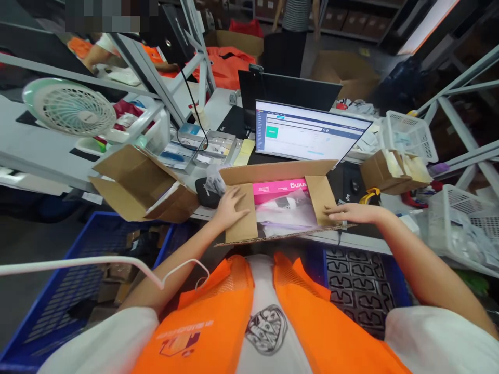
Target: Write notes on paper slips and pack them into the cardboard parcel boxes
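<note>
In front of me an open cardboard box (244, 221) rests at the desk's near edge, its side flaps folded inward. Inside it lie a pink box (277, 190) with white lettering and a clear plastic-wrapped item (288, 209). My left hand (230, 209) lies on the left flap with its fingers spread, holding nothing. On the right flap, my right hand (349, 213) presses with outstretched fingers. The box's long front flap hangs toward me, and its back flap stands raised.
Left of the box stands another open cardboard box (136, 182). Behind is a lit monitor (307, 132). A fan (74, 109) is at the left, white baskets (462, 223) at the right. Blue crates (47, 306) sit below the desk. A person (298, 21) stands beyond.
</note>
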{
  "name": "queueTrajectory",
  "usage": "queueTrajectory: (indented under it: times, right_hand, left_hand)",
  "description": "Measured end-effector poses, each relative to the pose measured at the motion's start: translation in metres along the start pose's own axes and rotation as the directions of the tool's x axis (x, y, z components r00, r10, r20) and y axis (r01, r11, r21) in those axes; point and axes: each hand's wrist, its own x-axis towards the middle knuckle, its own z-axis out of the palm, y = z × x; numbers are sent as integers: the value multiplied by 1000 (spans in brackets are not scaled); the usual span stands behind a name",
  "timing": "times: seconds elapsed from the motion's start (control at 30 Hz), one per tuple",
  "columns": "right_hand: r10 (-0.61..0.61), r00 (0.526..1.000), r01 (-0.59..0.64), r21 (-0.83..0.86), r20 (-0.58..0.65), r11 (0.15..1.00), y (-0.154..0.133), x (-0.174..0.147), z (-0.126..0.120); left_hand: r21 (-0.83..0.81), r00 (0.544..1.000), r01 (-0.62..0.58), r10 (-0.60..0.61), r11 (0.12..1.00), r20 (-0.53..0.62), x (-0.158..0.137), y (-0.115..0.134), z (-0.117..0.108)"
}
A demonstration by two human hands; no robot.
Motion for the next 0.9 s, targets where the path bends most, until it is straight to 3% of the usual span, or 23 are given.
queueTrajectory:
  times: [0.07, 0.13, 0.23, 0.33, 0.4, 0.47, 0.57, 0.63, 0.7, 0.73, 0.8, 0.9]
  right_hand:
    - [17, 1000, -18, -61, -23, 998, -6, -3, 8]
    - [11, 1000, -13, -107, -23, 994, -15, -7, 18]
    - [19, 1000, -17, -198, 5, 980, -34, -8, 25]
    - [52, 999, -53, -243, -10, 969, -53, -1, 19]
    - [52, 996, -71, -260, -79, 963, -60, 7, 12]
    - [32, 974, -109, -339, -224, 935, -61, 17, 9]
    - [-81, 870, -147, -412, -487, 899, -50, 35, 22]
    - [-141, 741, -144, -360, -657, 922, -38, 45, 43]
    - [-94, 582, -187, -245, -808, 951, -26, 54, 70]
    - [-29, 517, -222, -166, -856, 961, -21, 57, 83]
    - [122, 444, -280, -8, -888, 960, -13, 63, 103]
    - [236, 422, -290, 116, -876, 950, -8, 68, 118]
  left_hand:
    - [-71, 976, 126, -136, 990, -172, -2, -3, 4]
    - [-202, 934, 224, -269, 953, -234, -2, -6, 9]
    - [-404, 928, 253, -339, 879, -156, 4, -10, 15]
    - [-472, 937, 224, -322, 853, -138, 15, -12, 16]
    - [-463, 927, 233, -338, 855, -159, 21, -15, 14]
    - [-507, 917, 238, -364, 829, -164, 25, -21, 11]
    - [-735, 918, 212, -389, 644, -76, 24, -33, -1]
    - [-868, 924, 203, -381, 453, 17, 22, -38, -12]
    - [-919, 935, 194, -348, 344, 67, 21, -37, -24]
    - [-920, 940, 191, -335, 343, 70, 22, -34, -29]
    - [-877, 945, 216, -319, 428, 77, 23, -26, -37]
    - [-738, 964, 250, -234, 627, 127, 18, -17, -38]
